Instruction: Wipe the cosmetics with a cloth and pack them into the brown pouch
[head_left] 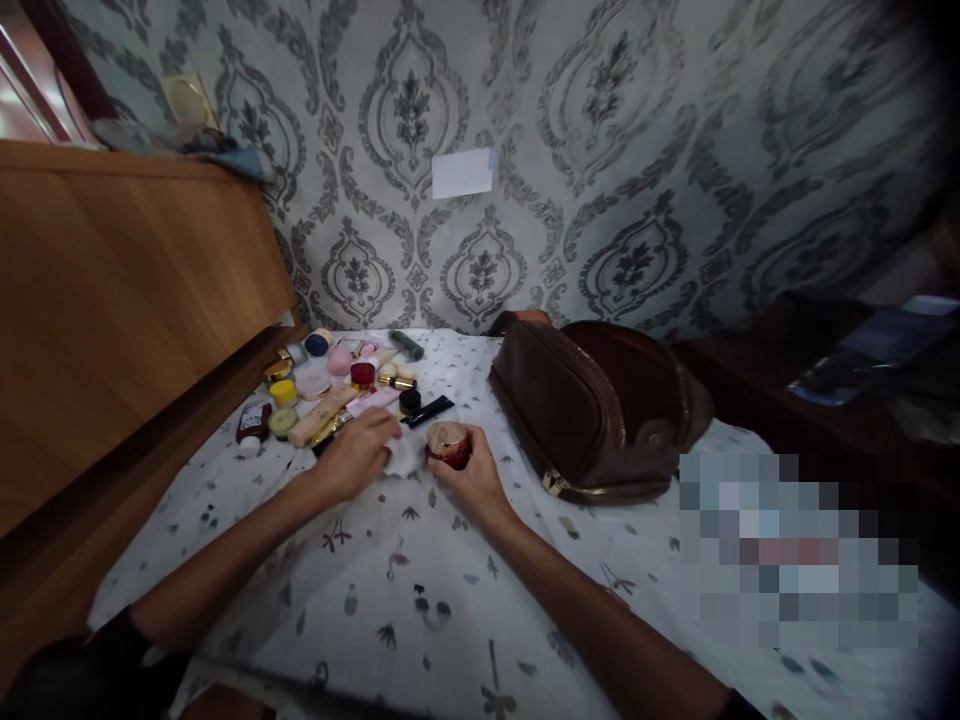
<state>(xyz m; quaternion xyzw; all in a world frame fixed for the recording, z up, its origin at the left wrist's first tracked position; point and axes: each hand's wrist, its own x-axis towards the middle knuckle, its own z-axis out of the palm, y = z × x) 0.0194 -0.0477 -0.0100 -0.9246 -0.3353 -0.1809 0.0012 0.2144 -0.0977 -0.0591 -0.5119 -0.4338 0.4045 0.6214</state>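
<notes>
In my right hand (pixel 476 478) is a dark red jar (pixel 450 445) with a pinkish-gold top, its fingers wrapped round the side. My left hand (pixel 358 455) pinches a white wipe or tissue (pixel 406 452), just left of the jar. Beyond the hands lie a black tube (pixel 428 411) and a small black jar (pixel 410 401). Several cosmetics spread out at the back left, among them a red jar (pixel 362 374), a yellow-lidded jar (pixel 283 392), a beige tube (pixel 322 417) and a brown bottle with a white cap (pixel 253 428).
A brown leather bag (pixel 574 410) with a zip stands right of my hands on the patterned white sheet (pixel 420 600). A wooden cabinet (pixel 135 300) rises at the left. Patterned wallpaper covers the wall behind. A pixelated patch hides part of the right side.
</notes>
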